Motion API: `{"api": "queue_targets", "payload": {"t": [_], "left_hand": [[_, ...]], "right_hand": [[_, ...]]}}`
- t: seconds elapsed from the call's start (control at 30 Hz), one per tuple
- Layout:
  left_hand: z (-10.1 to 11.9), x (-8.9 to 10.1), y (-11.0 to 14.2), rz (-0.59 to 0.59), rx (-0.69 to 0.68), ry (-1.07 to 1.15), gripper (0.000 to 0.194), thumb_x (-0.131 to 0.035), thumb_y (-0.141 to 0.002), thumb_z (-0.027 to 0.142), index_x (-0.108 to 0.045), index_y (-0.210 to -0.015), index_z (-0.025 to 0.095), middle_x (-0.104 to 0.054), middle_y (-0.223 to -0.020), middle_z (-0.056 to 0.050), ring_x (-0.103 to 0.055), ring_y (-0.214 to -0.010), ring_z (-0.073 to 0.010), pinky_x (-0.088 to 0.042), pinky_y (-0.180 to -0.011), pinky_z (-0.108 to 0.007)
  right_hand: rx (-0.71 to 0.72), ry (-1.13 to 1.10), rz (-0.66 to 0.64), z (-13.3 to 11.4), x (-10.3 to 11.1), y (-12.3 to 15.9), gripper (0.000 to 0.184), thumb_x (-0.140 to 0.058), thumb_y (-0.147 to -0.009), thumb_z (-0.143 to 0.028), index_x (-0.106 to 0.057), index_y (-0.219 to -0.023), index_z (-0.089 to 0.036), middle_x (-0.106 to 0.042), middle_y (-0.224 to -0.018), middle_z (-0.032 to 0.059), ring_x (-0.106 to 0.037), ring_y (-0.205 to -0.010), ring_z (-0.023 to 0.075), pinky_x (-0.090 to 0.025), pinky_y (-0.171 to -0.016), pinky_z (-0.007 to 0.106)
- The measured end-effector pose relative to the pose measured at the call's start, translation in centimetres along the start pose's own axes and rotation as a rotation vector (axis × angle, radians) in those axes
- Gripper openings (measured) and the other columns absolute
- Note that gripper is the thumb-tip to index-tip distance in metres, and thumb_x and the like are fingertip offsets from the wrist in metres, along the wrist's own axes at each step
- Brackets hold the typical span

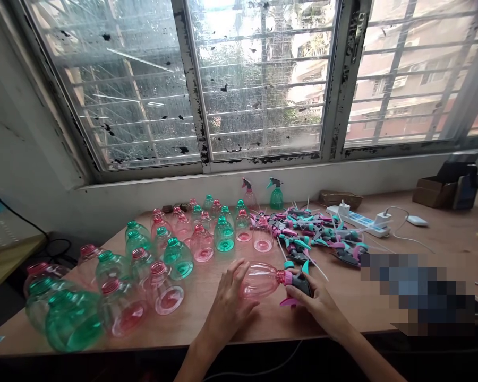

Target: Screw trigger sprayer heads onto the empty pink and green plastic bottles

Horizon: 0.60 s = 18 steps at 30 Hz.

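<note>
A clear pink spray bottle lies on its side above the table's front part, its neck pointing right. Round its base my left hand is wrapped, fingers over the top and thumb below. My right hand grips the dark grey and pink trigger sprayer head, which sits at the bottle's neck; whether it is fully screwed on I cannot tell. Just behind lies a heap of loose sprayer heads with thin tubes. To the left stand several open pink and green bottles, the nearest a pink bottle.
Two bottles with sprayer heads, one pink and one green, stand against the wall. A power strip with plugs and cables lies behind the heap. At the back right is a cardboard box. A blurred patch covers the right front.
</note>
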<state>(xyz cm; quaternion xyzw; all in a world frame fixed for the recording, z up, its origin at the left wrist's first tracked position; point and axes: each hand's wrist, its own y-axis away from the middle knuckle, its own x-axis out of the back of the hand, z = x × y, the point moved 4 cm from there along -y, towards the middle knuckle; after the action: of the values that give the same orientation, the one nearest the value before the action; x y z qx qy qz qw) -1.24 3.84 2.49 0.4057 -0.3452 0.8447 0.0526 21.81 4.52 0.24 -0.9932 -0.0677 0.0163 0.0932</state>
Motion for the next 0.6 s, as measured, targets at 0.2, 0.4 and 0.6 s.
{"api": "queue_targets", "payload": {"t": [0.2,0.4,0.6], "left_hand": [[0.0,0.3,0.1,-0.05,0.083,0.157,0.069,-0.067,-0.091,0.036,-0.032,-0.15,0.037,-0.035,-0.157,-0.01,-0.035,-0.146,-0.033,-0.035,-0.118,-0.057],[-1.5,0.1,0.8,0.01,0.337,0.378,0.072,-0.053,-0.098,0.045,-0.015,-0.156,0.029,-0.032,-0.161,-0.015,-0.039,-0.145,-0.0309,-0.037,-0.117,-0.056],[-1.8,-0.2,0.7,-0.09,0.437,0.462,0.075,-0.066,-0.09,0.046,-0.032,-0.151,0.019,-0.043,-0.157,-0.018,-0.04,-0.145,-0.0339,-0.028,-0.121,-0.058]], "right_hand": [[0.02,0.036,-0.009,-0.6,0.2,0.2,0.041,-0.072,-0.084,-0.046,-0.066,-0.116,-0.021,-0.073,-0.085,0.0004,-0.069,-0.08,0.0224,-0.056,-0.077,0.032],[0.001,0.04,-0.077,-0.5,-0.3,0.1,0.043,-0.071,-0.083,-0.052,-0.062,-0.109,-0.019,-0.071,-0.074,0.0009,-0.069,-0.072,0.0232,-0.055,-0.069,0.033],[0.004,0.063,-0.031,-0.3,-0.2,-0.1,0.043,-0.074,-0.08,-0.054,-0.063,-0.102,-0.019,-0.07,-0.072,0.0002,-0.068,-0.067,0.0216,-0.053,-0.065,0.031]]}}
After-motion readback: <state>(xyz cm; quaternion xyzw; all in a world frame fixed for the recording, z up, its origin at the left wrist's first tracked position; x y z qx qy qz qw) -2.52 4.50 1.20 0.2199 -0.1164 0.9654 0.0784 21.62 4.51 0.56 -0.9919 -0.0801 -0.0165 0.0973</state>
